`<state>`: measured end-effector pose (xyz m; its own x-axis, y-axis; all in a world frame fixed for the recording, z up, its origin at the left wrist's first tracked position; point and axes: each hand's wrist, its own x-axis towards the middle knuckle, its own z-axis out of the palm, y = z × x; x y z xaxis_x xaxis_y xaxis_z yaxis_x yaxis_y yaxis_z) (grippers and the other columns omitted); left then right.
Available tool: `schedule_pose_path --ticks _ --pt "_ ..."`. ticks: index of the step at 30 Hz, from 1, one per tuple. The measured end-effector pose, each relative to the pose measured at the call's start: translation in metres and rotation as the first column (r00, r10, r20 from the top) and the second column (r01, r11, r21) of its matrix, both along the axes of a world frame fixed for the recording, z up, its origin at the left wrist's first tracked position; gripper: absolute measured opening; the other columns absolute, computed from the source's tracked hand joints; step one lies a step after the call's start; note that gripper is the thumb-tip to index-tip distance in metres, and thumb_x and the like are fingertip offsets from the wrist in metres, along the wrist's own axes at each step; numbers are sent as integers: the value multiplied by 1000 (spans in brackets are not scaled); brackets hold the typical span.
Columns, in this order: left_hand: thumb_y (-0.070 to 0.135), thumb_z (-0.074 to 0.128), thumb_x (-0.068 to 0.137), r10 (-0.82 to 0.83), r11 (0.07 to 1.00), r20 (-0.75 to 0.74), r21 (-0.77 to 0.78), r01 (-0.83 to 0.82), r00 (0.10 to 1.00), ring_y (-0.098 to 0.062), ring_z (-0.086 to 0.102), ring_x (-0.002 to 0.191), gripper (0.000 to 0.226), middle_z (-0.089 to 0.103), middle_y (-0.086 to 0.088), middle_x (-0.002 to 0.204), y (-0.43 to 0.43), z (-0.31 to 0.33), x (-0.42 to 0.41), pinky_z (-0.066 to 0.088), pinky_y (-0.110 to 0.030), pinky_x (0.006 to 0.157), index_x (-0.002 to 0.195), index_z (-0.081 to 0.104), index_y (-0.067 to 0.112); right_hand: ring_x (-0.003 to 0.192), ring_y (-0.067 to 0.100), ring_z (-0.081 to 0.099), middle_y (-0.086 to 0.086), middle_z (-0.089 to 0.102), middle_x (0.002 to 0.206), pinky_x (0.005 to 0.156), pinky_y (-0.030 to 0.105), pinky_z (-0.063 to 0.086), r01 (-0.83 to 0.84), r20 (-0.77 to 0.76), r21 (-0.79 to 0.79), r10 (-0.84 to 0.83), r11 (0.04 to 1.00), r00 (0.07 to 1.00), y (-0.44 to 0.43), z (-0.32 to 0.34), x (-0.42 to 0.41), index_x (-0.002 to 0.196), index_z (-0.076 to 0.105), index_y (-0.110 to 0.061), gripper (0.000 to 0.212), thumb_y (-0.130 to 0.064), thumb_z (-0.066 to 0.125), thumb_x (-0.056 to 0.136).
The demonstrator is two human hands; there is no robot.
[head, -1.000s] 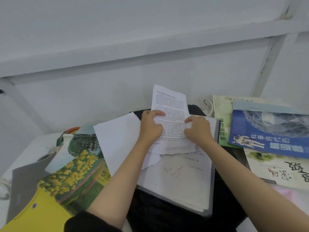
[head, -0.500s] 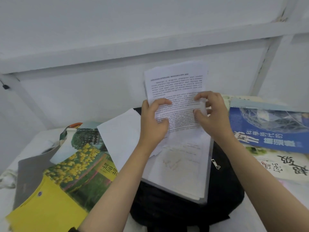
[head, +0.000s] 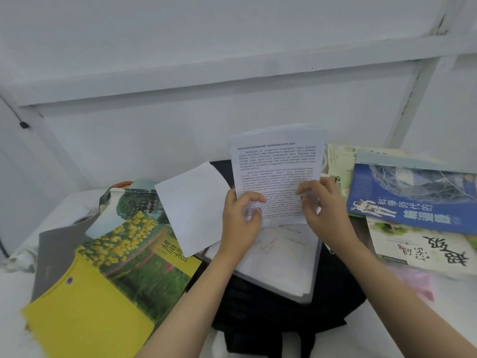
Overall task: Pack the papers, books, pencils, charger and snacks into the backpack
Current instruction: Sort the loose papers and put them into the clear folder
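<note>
Soft even daylight, faint shadows, cool bluish cast, wide-angle bending at edges, slight blur near corners

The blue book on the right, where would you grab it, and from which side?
On the blue book, probably the near left corner, coming from the left: it lies flat atop other books, that corner is exposed and closest to the right hand, which holds papers.

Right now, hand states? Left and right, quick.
Left hand: holding the printed sheets, thumb curled over their lower left edge.
Right hand: holding the same sheets, pinching the lower right edge.
</note>
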<state>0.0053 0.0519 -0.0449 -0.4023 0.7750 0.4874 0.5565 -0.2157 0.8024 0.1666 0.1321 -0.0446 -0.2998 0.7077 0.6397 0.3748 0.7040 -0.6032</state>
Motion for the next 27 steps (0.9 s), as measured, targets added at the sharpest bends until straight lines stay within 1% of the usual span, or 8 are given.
schedule_pose_path --ticks 3,7,9,13,19,23,25,27 --pt "-16 53 78 22 999 -10 33 -21 1000 -9 51 104 35 47 -3 99 -4 0 3 35 -2 85 95 67 11 99 -17 42 -3 45 101 77 2 37 12 -27 43 -11 999 1000 -4 0 0 96 62 -7 23 11 57 82" --pt "-20 50 77 47 996 -23 78 -45 999 6 48 102 41 48 -4 99 -6 5 2 35 -1 84 96 66 12 98 -7 44 -2 45 106 82 4 39 11 -56 91 -6 996 998 -9 2 -3 100 62 -6 23 9 57 84" --pt "-20 48 77 22 999 -41 44 -20 999 7 47 105 48 51 -4 102 -8 0 -2 33 -1 87 101 66 16 98 -4 44 -1 46 107 82 3 37 -6 -29 56 7 998 1000 -10 -4 -2 104 62 -8 27 9 57 84" --pt "-22 44 77 -12 1000 -25 5 12 1000 6 45 113 62 54 -1 110 -12 -5 -3 29 -1 91 114 60 25 101 -15 43 -2 47 108 79 1 37 -31 -1 -44 31 999 1000 -13 -10 -2 118 57 -17 41 8 55 86" --pt "-22 45 75 -39 999 -9 -4 39 999 11 41 115 68 51 0 113 -18 3 -7 28 -1 95 122 55 25 110 -14 39 -5 47 116 86 19 43 -67 -16 -13 67 998 998 -14 -1 -3 132 45 -27 59 5 57 85" --pt "-11 56 82 -58 994 28 -86 61 998 18 38 116 60 51 11 120 -21 -1 -14 25 1 96 125 51 31 108 -18 36 -11 43 120 90 6 36 -88 64 -113 95 990 993 -14 -4 -7 135 30 -39 71 2 59 85" --pt "-8 54 85 -37 995 51 -88 41 998 19 40 114 54 53 10 119 -22 2 -18 26 0 96 125 54 28 107 -23 35 -16 41 121 89 -2 31 -107 61 -154 117 982 991 -13 -1 -13 137 25 -39 73 1 59 86" --pt "-7 53 86 -6 996 55 -87 10 998 20 40 112 50 53 8 120 -26 10 -25 25 2 94 124 56 25 110 -25 32 -20 38 126 92 -2 28 -145 45 -194 157 970 987 -11 7 -23 141 25 -36 73 1 57 87"
